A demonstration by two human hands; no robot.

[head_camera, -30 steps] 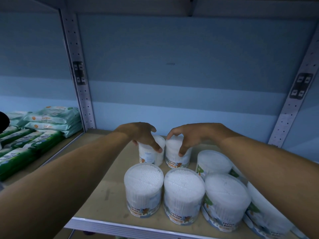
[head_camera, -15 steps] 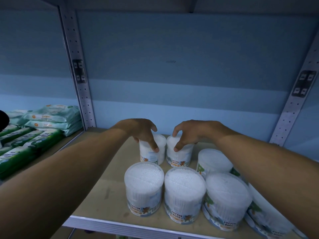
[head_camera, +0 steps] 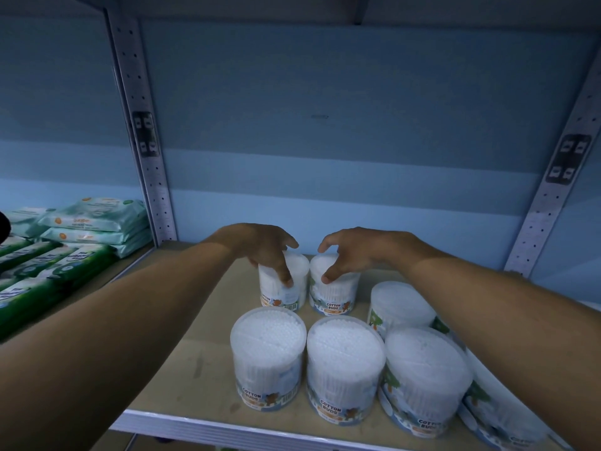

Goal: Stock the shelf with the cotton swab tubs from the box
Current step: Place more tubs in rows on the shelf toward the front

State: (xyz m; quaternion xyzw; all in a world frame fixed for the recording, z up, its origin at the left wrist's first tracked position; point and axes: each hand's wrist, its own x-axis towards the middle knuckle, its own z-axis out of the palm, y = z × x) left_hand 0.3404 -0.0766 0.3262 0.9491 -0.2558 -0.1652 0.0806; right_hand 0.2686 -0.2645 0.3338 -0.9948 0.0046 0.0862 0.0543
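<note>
Fingers (head_camera: 286, 278) atop two rear tubs (head_camera: 335, 288)

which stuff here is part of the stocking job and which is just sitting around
Part of the job:
- left hand on back-left cotton bud tub
- right hand over back-middle cotton bud tub
- front row of tubs
- wooden shelf

Lying about:
- wet wipe packs
- green packs
</note>
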